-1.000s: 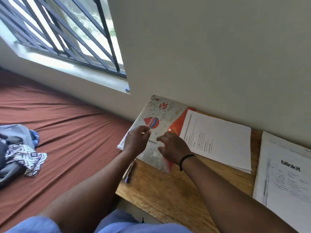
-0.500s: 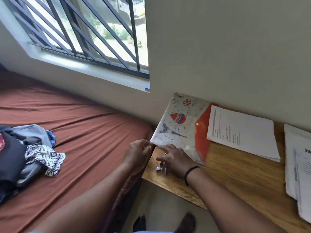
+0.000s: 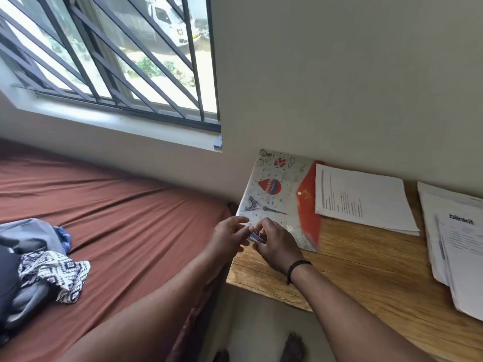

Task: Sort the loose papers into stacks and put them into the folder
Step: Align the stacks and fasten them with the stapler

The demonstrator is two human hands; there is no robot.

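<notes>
Both hands have lifted off the table; the right hand is pinching a small blue thing beside the folder, the left hand touching it, fingers loose.

Daylight pours in through the barred window at upper left; the ground outside is overexposed, close to white, while the bars stand as dark silhouettes; the sill below them glows pale. The wall is evenly lit, a flat grey-beige without hard shadows; the rust bedsheet shows soft shading along its creases. The wooden table is moderately bright; beneath its near edge the floor falls into dim shade. Wide-angle distortion bends the bars and tilts straight lines toward the frame's edges. Both hands are slightly motion-blurred; the papers at the table's right edge are smeared, their print barely legible.
</notes>
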